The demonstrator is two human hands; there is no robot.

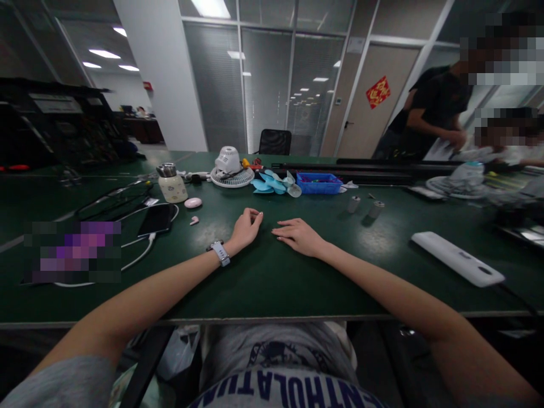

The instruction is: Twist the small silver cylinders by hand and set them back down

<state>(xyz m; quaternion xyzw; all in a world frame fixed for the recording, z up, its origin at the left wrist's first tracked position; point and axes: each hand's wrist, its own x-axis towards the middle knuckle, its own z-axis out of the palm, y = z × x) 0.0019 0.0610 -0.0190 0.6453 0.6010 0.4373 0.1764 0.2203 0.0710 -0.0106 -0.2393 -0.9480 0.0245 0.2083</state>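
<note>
My left hand (246, 228) rests on its side on the dark green tabletop (263, 283), fingers loosely bent and the thumb apart from them, with nothing in it. A watch with a pale band (221, 253) is on that wrist. Palm down to its right lies my right hand (298, 236), fingers stretched out flat and empty. A gap of bare tabletop separates the two hands. Beyond them are light blue fan blades (270, 182), a white fan part with a round grille (232, 177) and a blue basket (318, 183) with small items inside.
To the left are a cream bottle (173, 187), a pink case (193, 202), a pink earbud (194, 220), a phone (155, 220) and a white cable (142, 258). Two metal cylinders (376, 209) and a white power strip (457, 258) are right. A person (437, 107) stands beyond.
</note>
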